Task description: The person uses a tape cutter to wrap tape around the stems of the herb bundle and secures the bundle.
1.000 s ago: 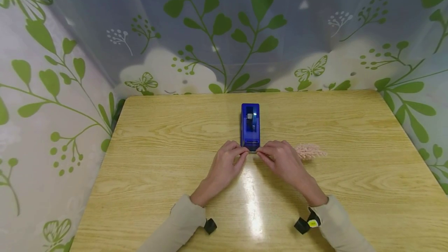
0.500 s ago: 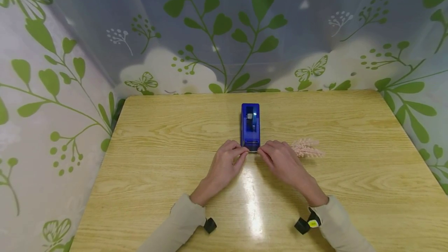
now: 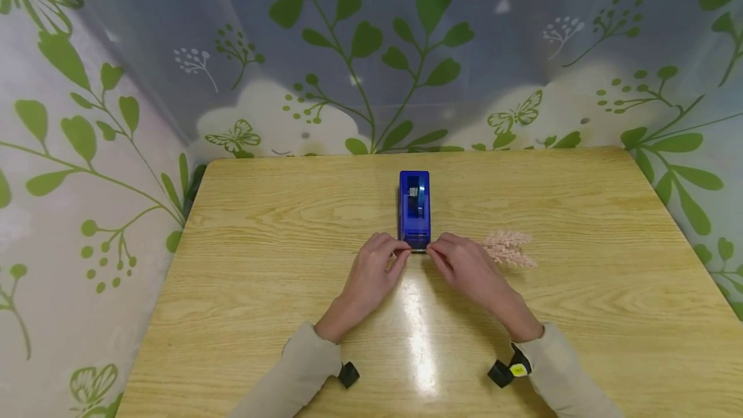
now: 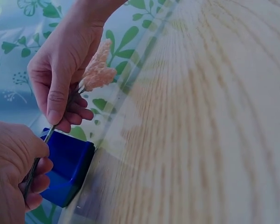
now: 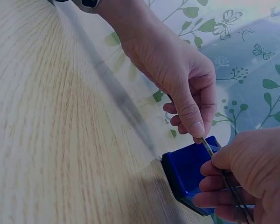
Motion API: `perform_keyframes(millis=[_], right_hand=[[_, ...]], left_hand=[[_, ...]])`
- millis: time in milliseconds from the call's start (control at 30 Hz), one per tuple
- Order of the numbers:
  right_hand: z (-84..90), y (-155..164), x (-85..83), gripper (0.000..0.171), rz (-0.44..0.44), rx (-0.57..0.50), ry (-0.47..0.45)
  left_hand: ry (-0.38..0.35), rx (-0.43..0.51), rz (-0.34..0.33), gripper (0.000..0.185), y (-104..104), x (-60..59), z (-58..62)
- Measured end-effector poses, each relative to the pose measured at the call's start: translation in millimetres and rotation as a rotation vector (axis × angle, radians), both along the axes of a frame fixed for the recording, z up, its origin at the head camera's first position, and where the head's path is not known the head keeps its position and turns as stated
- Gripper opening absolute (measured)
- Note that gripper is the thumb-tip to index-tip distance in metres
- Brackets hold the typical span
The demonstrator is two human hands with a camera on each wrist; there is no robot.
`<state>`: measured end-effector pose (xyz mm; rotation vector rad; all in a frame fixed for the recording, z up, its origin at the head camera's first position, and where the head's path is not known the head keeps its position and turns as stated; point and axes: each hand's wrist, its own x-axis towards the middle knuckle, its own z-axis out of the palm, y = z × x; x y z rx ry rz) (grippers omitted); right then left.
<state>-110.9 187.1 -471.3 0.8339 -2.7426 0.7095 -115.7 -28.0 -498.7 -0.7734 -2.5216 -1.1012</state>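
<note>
In the head view a blue tape dispenser point(image 3: 415, 211) stands on the table, its cutter end towards me. Just in front of that end, my left hand point(image 3: 374, 269) and right hand point(image 3: 473, 269) face each other, fingertips a short gap apart. Thin dark stems point(image 4: 50, 134) run from one hand to the other, pinched between thumb and fingers of both. Beyond my right hand the stems end in a fluffy pink flower sprig point(image 3: 509, 249). A pale strip, perhaps tape, shows faintly by the stems in the right wrist view; whether it sticks to them I cannot tell.
The wood-grain table point(image 3: 278, 224) reaches back to a curtain point(image 3: 511, 50) printed with leaves and butterflies, which also hangs along the sides. Black devices point(image 3: 349, 375) sit at both wrists. A bright light reflection lies on the tabletop between the forearms.
The pink sprig has turned and shifted slightly left beside my right hand, as the stems rotate in the fingers. Both hands stay nearly in place, and the dispenser has not moved.
</note>
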Motion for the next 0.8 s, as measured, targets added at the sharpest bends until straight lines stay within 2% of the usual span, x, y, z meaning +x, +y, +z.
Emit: perform_keyframes(millis=[567,800], right_hand=[[-2.6,-1.0,-0.2,0.007,-0.017,0.0,0.048],[-3.1,-0.7,-0.4,0.007,-0.02,0.01,0.073]], left_hand=[[-0.048,-0.004,-0.004,0.007,0.1,-0.6,1.7],[-0.03,-0.007,-0.009,0.009,0.5,-0.5,0.8]])
